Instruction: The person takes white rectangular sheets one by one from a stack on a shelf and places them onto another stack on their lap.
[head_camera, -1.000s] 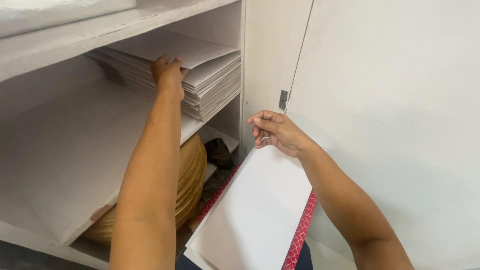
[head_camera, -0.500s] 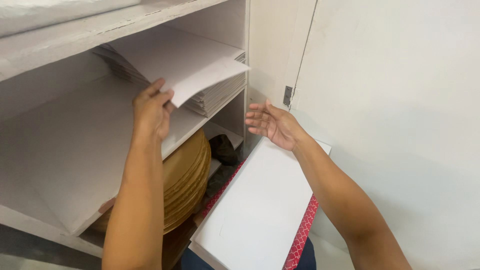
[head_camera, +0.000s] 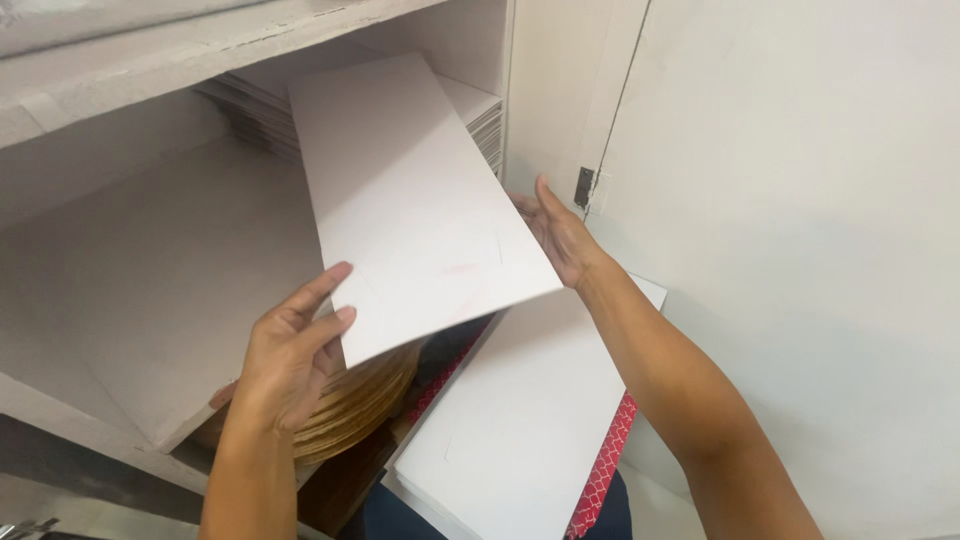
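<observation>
My left hand (head_camera: 292, 357) grips the near left corner of a long white flat sheet (head_camera: 410, 200), which is pulled out of the shelf and tilted toward me. My right hand (head_camera: 558, 235) has its fingers spread against the sheet's right edge, partly hidden behind it. The sheet came off a stack of white flat sheets (head_camera: 480, 112) at the back of the shelf. Below my right forearm lies a pile of white sheets (head_camera: 520, 420) on my lap, over a red patterned piece (head_camera: 600, 470).
A white wooden shelf (head_camera: 150, 260) fills the left side, its upper board (head_camera: 200, 50) overhead. Round golden boards (head_camera: 360, 400) are stacked under the shelf. A white door (head_camera: 800, 250) with a small hinge (head_camera: 584, 187) stands to the right.
My left hand lifted the top sheet off the stack and drew it out toward me. My right hand opened and rose to meet the sheet's right edge.
</observation>
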